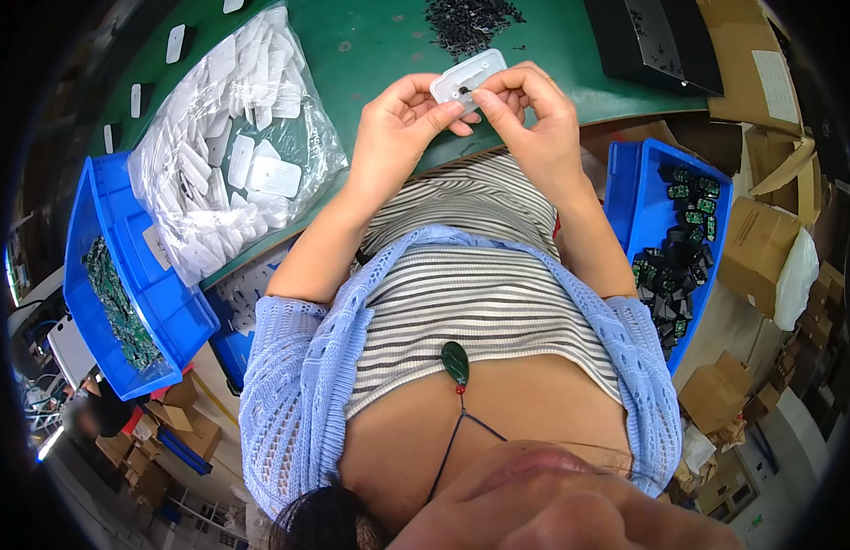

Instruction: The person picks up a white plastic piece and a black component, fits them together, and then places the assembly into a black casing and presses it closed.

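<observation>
Over the near edge of the green table, both of my hands meet at a white plastic cover (484, 66), a flat piece with rounded corners, held tilted. My left hand (399, 126) grips its left end between thumb and fingers. The thumb and forefinger of my right hand (541, 115) close at its lower side, against a small black part (463, 90) on the cover's face. The fingertips partly hide that part. Just beyond the cover lies a heap of small black parts (466, 23).
To the left, a see-through bag (329, 151) of white covers lies on the green table (365, 46). Beside it is a blue bin (122, 197) with green circuit boards. A blue bin (626, 179) of black parts stands right, near cardboard boxes (759, 240). A black tray (649, 41) sits back right.
</observation>
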`<state>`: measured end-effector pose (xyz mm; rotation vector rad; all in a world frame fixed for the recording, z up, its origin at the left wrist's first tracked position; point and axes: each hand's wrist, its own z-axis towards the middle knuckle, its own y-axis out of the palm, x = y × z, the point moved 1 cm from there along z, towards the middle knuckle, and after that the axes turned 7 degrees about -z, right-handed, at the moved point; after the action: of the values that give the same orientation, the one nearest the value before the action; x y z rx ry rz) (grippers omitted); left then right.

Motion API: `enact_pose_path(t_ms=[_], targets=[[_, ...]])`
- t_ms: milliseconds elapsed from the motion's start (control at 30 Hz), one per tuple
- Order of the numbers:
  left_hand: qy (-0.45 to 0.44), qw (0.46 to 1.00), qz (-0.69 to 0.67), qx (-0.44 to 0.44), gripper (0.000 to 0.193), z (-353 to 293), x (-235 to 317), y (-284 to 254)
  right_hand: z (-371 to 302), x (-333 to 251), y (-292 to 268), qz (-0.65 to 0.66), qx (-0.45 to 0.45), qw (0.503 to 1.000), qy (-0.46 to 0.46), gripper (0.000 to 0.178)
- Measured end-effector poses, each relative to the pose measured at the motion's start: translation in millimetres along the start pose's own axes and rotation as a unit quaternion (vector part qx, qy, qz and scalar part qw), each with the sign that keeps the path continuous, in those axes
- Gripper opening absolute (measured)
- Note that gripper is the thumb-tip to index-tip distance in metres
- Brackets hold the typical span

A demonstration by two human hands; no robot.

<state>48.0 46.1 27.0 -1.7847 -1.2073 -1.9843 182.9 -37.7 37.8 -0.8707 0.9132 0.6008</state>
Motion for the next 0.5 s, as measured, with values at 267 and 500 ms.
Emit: enact_pose_path(t_ms=[267, 500], targets=[[0.056, 0.998, 0.007, 0.032, 0.013, -3.9, -9.5, 4.5, -0.9, 1.0, 4.3, -0.023, -0.014, 0.998, 0.053, 0.011], [0.06, 0.997, 0.026, 0.03, 0.012, -5.6, -9.2, -2.8, -7.5, 4.9, 4.1, -0.036, 0.012, 0.998, 0.059, 0.018]])
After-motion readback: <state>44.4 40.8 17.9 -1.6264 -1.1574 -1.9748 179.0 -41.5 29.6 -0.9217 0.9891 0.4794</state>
